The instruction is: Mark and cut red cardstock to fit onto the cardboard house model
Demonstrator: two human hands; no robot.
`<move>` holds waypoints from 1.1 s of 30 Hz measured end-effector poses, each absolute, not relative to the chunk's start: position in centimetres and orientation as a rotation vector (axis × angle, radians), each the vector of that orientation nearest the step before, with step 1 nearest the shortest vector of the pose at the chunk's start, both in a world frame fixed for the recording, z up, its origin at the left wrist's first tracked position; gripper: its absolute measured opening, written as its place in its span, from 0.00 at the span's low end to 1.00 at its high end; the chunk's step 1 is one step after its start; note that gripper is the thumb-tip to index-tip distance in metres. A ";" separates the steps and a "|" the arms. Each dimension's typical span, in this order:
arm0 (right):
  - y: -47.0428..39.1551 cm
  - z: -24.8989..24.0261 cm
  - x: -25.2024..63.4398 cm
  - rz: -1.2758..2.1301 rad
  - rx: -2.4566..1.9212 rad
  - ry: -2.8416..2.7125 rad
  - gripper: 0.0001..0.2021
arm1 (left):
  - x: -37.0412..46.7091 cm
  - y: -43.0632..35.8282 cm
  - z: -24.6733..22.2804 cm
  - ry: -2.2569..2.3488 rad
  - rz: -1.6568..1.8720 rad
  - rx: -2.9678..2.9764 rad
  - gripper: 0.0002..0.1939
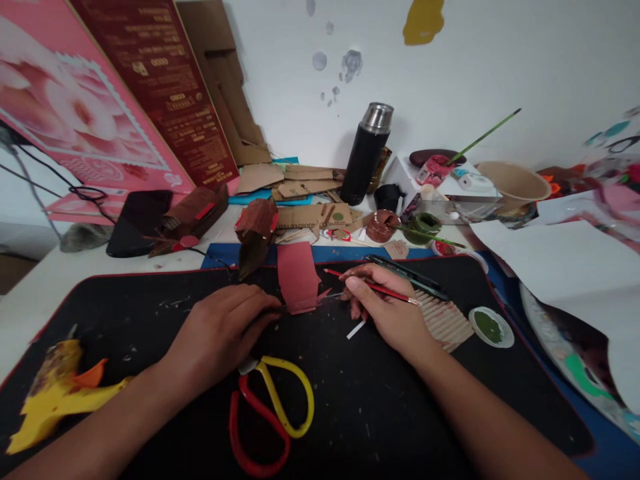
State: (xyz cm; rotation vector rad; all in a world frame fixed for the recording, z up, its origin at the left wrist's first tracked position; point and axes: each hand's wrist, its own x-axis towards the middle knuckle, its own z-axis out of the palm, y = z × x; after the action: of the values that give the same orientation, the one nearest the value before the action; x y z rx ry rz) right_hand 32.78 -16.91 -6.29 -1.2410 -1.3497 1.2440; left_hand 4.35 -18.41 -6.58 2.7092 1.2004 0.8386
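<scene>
My right hand is closed around a red pencil whose tip points left. Its fingertips are by a thin pale strip. My left hand has its fingers pressed together at the lower left corner of a piece of reddish paper; what they pinch is hidden. Small torn red scraps lie along the paper's right edge. Below my left hand are scissors with one red and one yellow handle loop, their blades mostly covered by the hand. A short white strip lies near my right hand.
A yellow glue gun lies left on the black mat. Corrugated cardboard and a dish of green paint are at right. Behind stand a black thermos, paint jars, cardboard scraps and brown paper-like pieces.
</scene>
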 end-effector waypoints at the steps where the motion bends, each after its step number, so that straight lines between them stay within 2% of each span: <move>1: -16.9 -6.2 32.8 1.236 -1.236 -1.347 0.17 | 4.2 -18.4 -6.5 1.188 0.867 2.758 0.07; 3: -16.9 -6.1 32.9 1.227 -1.231 -1.333 0.19 | 4.0 -18.5 -6.2 1.143 0.928 2.878 0.05; 5: -16.8 -6.1 33.0 1.226 -1.228 -1.317 0.20 | 3.9 -18.8 -5.9 1.090 0.957 2.991 0.08; 11: -16.8 -6.4 32.7 1.245 -1.225 -1.304 0.21 | 4.4 -19.8 -6.5 0.981 0.802 3.122 0.14; 17: -16.9 -6.3 32.7 1.165 -1.249 -1.338 0.21 | 4.8 -20.2 -7.5 1.082 0.785 3.131 0.17; 22: -16.9 -6.0 33.2 1.028 -1.262 -1.398 0.19 | 5.5 -19.5 -6.9 1.133 0.681 3.180 0.14; 33: -17.4 -6.4 33.2 0.880 -1.291 -1.554 0.14 | 7.0 -19.4 -6.4 1.078 0.467 3.225 0.18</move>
State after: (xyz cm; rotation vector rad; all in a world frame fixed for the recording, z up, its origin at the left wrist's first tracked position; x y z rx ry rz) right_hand 33.20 -17.43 -6.35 -1.2905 -1.5540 0.8804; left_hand 7.04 -19.40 -6.41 3.2251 1.0775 0.4666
